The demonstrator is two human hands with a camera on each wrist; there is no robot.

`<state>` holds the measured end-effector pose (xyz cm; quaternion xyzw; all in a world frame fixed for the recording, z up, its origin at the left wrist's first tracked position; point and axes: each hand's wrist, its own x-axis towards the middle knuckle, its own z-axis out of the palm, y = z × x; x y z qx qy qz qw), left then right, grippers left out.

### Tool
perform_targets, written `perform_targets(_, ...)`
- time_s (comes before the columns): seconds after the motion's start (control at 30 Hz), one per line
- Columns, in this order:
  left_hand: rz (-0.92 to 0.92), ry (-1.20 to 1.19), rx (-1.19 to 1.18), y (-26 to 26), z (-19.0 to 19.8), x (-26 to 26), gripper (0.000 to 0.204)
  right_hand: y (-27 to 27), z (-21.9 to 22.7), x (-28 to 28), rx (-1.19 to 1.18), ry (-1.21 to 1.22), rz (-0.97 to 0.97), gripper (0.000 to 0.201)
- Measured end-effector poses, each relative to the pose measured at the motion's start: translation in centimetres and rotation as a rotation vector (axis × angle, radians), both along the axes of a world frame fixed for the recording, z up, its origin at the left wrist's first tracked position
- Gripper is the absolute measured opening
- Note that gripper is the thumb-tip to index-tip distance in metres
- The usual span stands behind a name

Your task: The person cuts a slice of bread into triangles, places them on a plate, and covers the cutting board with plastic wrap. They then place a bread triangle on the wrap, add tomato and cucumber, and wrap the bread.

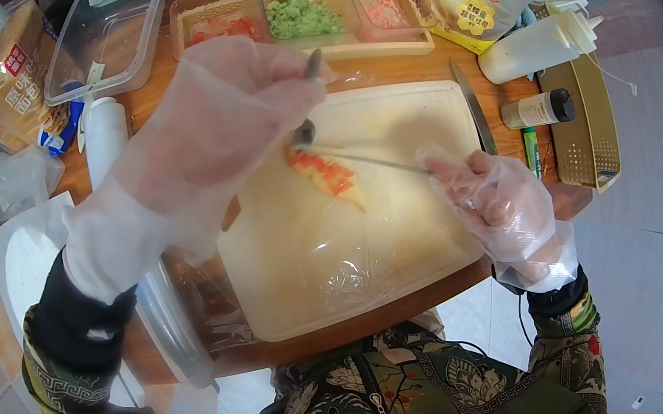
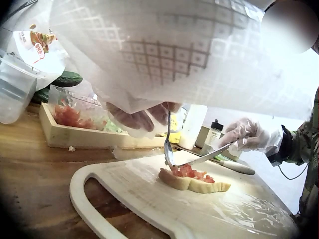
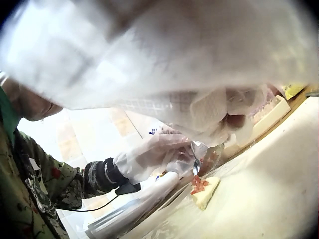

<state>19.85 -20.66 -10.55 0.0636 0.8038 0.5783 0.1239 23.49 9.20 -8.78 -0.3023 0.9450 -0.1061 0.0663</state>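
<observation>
A wedge of bread (image 2: 194, 185) topped with diced red pieces (image 1: 325, 172) lies on the white cutting board (image 1: 437, 225). Above it, my left hand (image 1: 227, 111), in a clear plastic glove, grips a metal spoon (image 2: 169, 147) by its handle. The spoon's bowl points down at the red pieces. My right hand (image 1: 498, 203), gloved too, holds a slim metal utensil (image 2: 207, 156) with a flat, blade-like shape. Its far end reaches in from the right and meets the spoon bowl over the topping.
Behind the board, a wooden tray (image 1: 376, 48) holds tubs of diced red, green (image 1: 303, 14) and pink food. A knife (image 1: 472, 104) lies along the board's right edge. Beyond it are a squeeze bottle (image 1: 535, 45), a seasoning jar (image 1: 536, 110) and a gold basket (image 1: 590, 160). Bagged bread (image 1: 8, 79) stands at left.
</observation>
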Motion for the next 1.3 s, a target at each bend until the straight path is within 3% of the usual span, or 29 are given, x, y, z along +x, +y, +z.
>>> perform_targets(0.17,-0.031,-0.036,-0.021,-0.29,0.55,-0.12,0.022,0.16,-0.19,-0.17,0.018,0.073,0.061,0.034)
perform_targets(0.27,-0.030,0.000,-0.047,-0.18,0.25,-0.10,0.021,-0.34,0.36,0.01,0.031,0.012,-0.008,0.033)
perform_targets(0.43,-0.009,0.008,0.136,0.16,-0.37,-0.03,0.021,-0.45,0.09,-0.14,0.003,0.033,0.066,0.037)
perform_targets(0.63,-0.034,0.007,-0.004,-0.22,0.53,-0.10,0.022,-0.58,0.26,-0.08,0.029,0.195,0.140,0.039)
perform_targets(0.93,0.026,-0.011,0.043,0.02,-0.04,0.11,0.022,-0.24,0.11,-0.20,0.029,0.042,0.029,0.037)
perform_targets(1.3,-0.010,-0.008,0.003,-0.23,0.06,0.04,0.020,-0.33,-0.28,-0.35,-0.024,0.129,0.088,0.044)
